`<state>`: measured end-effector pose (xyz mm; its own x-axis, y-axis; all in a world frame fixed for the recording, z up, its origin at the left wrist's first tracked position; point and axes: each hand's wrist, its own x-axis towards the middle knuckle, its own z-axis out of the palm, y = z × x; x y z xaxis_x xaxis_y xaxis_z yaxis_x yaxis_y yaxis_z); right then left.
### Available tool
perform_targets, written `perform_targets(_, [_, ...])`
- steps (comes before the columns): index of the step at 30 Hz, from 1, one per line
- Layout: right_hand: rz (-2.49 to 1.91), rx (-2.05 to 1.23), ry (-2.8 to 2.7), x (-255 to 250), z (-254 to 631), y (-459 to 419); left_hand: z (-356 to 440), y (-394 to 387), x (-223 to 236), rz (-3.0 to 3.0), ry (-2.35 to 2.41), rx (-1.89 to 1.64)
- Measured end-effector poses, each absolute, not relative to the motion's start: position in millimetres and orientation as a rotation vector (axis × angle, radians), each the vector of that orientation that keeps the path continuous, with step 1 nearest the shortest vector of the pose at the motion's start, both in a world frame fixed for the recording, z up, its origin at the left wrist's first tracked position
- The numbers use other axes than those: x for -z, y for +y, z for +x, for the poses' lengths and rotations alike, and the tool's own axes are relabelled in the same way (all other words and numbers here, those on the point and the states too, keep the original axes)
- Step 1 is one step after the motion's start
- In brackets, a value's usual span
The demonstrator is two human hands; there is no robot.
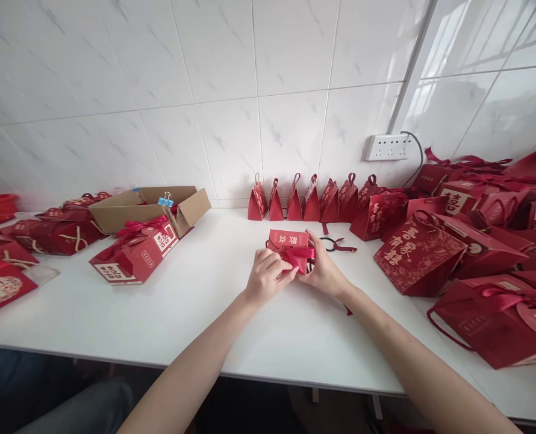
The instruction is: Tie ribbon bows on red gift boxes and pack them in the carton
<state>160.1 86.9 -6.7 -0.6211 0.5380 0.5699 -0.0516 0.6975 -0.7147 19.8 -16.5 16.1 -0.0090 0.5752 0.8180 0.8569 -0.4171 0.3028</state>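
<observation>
Red card gift boxes (290,242): many, overlapping, total unclear | open brown cardboard carton (126,218): 1 | blue metal binder clips (165,201): 2 | white rectangular socket panel (388,147): 1

White surface (196,325) is holding red boxes (430,253) along R edge, cardboard tray (127,211) near back L corner.

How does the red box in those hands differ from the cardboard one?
The red box is smaller than the cardboard box. The red box sits between left hand and right hand; the cardboard box stands untouched. The red box has a ribbon; the cardboard box, blue clips.
</observation>
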Motion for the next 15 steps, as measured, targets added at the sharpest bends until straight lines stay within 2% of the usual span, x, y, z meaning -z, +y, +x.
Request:
perform_targets(7, [-0.334, -0.82, -2.089, 11.1, 159.8, 92.1, 16.8, -17.7, -19.8, -1.835, -1.344, 1.522])
perform_targets(15, [-0.336, -0.83, -2.1, 11.3, 159.2, 90.1, 6.9, -8.6, -19.2, -1.287, -2.014, 2.454])
